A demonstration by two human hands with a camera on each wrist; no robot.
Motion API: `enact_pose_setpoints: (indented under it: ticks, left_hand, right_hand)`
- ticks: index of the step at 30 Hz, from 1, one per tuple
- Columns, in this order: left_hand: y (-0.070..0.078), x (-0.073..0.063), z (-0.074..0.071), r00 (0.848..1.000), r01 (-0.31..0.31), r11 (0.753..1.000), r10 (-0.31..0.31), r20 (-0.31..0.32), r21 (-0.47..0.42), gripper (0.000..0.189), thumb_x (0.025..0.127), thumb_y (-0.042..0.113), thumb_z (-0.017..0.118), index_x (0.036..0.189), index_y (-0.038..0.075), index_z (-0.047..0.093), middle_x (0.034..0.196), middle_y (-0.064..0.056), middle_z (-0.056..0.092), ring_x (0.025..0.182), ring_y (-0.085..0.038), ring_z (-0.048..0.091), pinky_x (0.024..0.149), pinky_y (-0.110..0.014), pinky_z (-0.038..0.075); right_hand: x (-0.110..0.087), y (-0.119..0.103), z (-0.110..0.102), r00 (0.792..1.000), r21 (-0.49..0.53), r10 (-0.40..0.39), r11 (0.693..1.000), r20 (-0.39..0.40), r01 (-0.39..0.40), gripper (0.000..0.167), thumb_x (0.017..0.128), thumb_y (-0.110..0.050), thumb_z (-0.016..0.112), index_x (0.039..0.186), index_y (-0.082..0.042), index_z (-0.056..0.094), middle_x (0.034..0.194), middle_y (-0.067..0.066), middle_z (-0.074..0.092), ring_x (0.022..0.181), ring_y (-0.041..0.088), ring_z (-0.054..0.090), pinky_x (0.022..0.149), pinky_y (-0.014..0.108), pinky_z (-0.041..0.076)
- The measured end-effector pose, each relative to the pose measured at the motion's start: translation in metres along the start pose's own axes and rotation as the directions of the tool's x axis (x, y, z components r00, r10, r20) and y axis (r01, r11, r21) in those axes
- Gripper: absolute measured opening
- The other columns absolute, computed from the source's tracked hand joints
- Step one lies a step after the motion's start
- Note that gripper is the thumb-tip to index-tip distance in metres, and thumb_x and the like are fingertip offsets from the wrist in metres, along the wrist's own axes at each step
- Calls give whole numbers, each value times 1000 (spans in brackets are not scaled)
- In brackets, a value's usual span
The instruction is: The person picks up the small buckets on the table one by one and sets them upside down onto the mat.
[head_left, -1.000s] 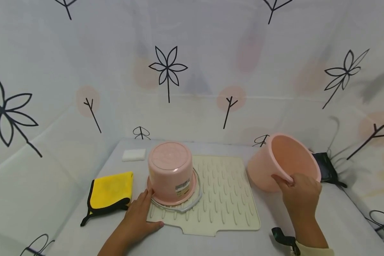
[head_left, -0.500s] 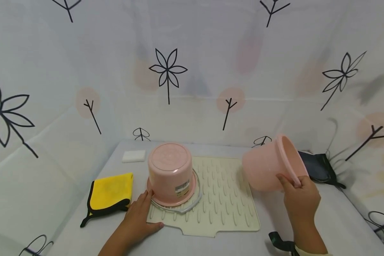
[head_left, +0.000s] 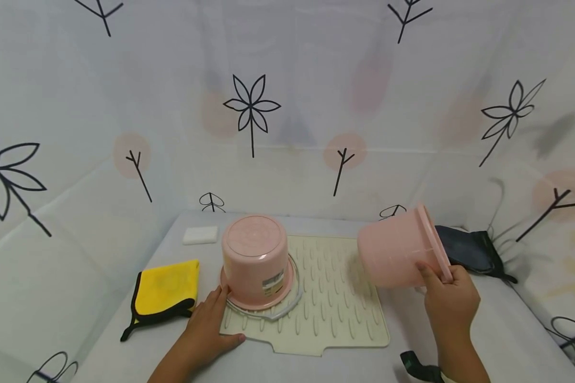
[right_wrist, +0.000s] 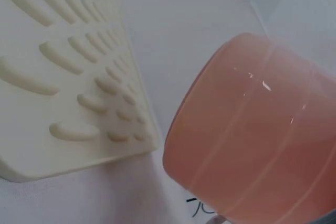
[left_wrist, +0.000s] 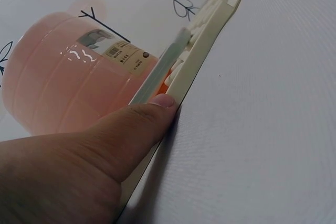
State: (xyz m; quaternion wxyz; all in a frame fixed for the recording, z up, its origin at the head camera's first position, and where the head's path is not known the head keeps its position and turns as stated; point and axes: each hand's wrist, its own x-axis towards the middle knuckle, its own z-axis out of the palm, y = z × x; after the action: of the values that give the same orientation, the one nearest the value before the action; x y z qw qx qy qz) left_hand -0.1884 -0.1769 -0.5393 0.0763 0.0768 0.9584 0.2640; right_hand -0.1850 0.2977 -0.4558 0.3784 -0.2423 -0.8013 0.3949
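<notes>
- Left of the cream, rectangular board with raised ribs [head_left: 333, 298], a folded yellow fabric cloth with black edging [head_left: 165, 287] lies on the white-covered counter [head_left: 354, 367]; a sideways sweep of the left forearm [head_left: 176, 360] could drag it.
- At the board's front-left corner, the left hand [head_left: 208, 325] is spread, fingers straight beside the upturned pink round plastic bucket [head_left: 254, 266], thumb on the board's edge. Uneven pressure there might skid the board.
- On the board's left part, that bucket stands mouth-down within its pale grey curved handle [head_left: 270, 316]. Should its rim sit partly on the handle, which I cannot tell, a knock could rock it.
- Right of the board, the right hand [head_left: 452, 298] pinches the rim of a second pink plastic bucket [head_left: 395, 252], tilted, mouth facing right. Gripped at one spot, it could twist loose under its own weight; swung left and low, its base might catch the board's edge.
- Farther right of the board, a flat black pouch [head_left: 471, 254] lies behind the tilted bucket, which could shove it if pushed back.
</notes>
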Motion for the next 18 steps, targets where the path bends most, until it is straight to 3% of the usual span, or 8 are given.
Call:
enact_pose_setpoints:
  ticks: [8, 13, 18]
  left_hand:
    - [1, -1, 0, 1000, -4, 1000, 4, 2, 2, 132, 71, 72, 85, 170, 21, 14, 175, -15, 19, 160, -40, 19, 126, -68, 15]
    - [0, -1, 0, 1000, -1, 1000, 1, 6, -1, 133, 71, 73, 84, 170, 20, 14, 175, -15, 18, 160, -40, 18, 125, -68, 15]
    - [1, -1, 0, 1000, -2, 1000, 2, 4, 0, 132, 72, 73, 84, 170, 20, 13, 175, -15, 18, 160, -40, 17, 126, -68, 14]
  right_hand:
    - [-4, -4, -1, 997, 31, 78, 997, -18, -77, 59, 87, -48, 81, 103, 6, 62, 94, 18, 65, 67, 8, 48, 46, 12, 37]
    - [-8, -5, -3, 994, 82, 96, 992, -48, -92, 59, 88, -47, 80, 106, 7, 63, 95, 16, 67, 65, 2, 48, 48, 9, 39]
    - [-9, -7, -3, 993, 130, 94, 988, -70, -84, 56, 90, -46, 80, 106, 6, 65, 78, -10, 59, 62, 4, 48, 48, 11, 38]
